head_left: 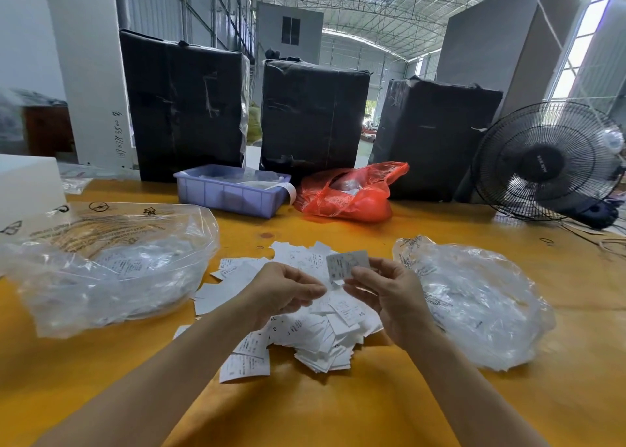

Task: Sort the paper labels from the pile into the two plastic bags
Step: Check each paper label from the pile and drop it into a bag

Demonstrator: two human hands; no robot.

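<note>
Label [347, 263] between right-hand fingers [364, 274]

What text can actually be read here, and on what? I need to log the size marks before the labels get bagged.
"S" on a label in the pile.
"XL" on a label just above it.
Print on the label held by the right hand: too blurred to read.
Print and symbols on the left bag and right bag: too distorted.
Handwriting on the white board: unclear.
Fan hub badge: too small.
</note>
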